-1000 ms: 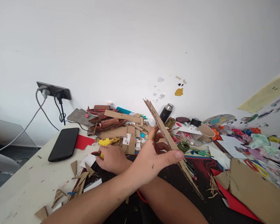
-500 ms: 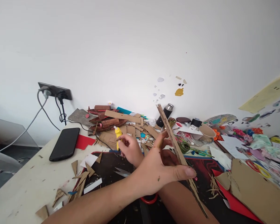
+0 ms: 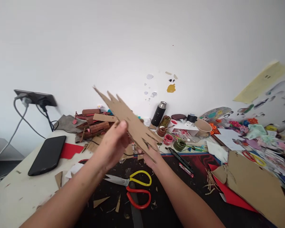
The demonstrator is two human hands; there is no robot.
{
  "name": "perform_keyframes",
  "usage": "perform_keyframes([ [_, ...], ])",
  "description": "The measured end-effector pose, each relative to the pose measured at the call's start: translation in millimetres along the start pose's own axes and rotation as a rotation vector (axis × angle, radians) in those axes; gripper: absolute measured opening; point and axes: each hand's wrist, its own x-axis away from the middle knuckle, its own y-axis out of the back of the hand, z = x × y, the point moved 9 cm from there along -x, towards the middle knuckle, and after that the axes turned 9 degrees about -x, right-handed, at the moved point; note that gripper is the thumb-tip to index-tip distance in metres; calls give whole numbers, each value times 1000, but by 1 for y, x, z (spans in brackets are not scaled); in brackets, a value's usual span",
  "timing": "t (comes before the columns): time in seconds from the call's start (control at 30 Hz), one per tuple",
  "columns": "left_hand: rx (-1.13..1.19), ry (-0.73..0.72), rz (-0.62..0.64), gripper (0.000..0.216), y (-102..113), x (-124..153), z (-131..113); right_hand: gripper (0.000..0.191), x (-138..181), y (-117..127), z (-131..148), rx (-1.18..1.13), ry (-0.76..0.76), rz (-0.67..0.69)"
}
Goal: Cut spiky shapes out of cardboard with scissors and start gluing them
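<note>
My left hand (image 3: 111, 144) is closed on a flat brown cardboard piece (image 3: 129, 123) with jagged, spiky ends, and holds it tilted above the table with its face toward me. My right hand (image 3: 150, 155) is under the lower right end of that cardboard. Its fingers are curled and mostly hidden behind the piece, so what they hold does not show. Below both hands, scissors (image 3: 135, 186) with one yellow and one red handle lie on a dark mat (image 3: 171, 202).
A black phone (image 3: 47, 155) lies at the left on the pale table (image 3: 11, 196), with plugged-in cables (image 3: 35, 98) on the wall. Cardboard scraps (image 3: 95, 125), a black flask (image 3: 158, 114), paint pots (image 3: 179, 145) and craft clutter line the back. A large cardboard sheet (image 3: 254, 186) lies at the right.
The cardboard has turned from edge-on to face-on and moved up and left. My right hand, which held a yellow bottle, has gone under the cardboard. The arms no longer cross, and the scissors now show.
</note>
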Motion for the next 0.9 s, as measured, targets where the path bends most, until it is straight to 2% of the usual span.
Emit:
perform_keyframes([
  [0.1, -36, 40, -18, 66, 10, -14, 4, 40, -2, 17, 13, -103, 18, -57],
  [0.2, -95, 172, 1, 70, 12, -19, 31, 38, 0, 29, 18, -166, 25, -95],
  [0.3, -131, 274, -17, 63, 15, -18, 60, 36, 5, 38, 15, -175, 14, -108],
  [0.43, -94, 355, 5, 64, 14, -15, 82, 35, 9, 45, 9, -172, 4, -96],
  [0.6, -63, 377, 60, 64, 11, -11, 83, 35, 11, 40, 5, -159, -40, -22],
  [0.77, -69, 320, 114, 48, 8, -3, 76, 42, 13, 40, 5, -179, -74, -15],
  [0.9, -117, 277, 120, 49, 8, 0, 70, 49, 13, 38, 4, -199, -96, 22],
])
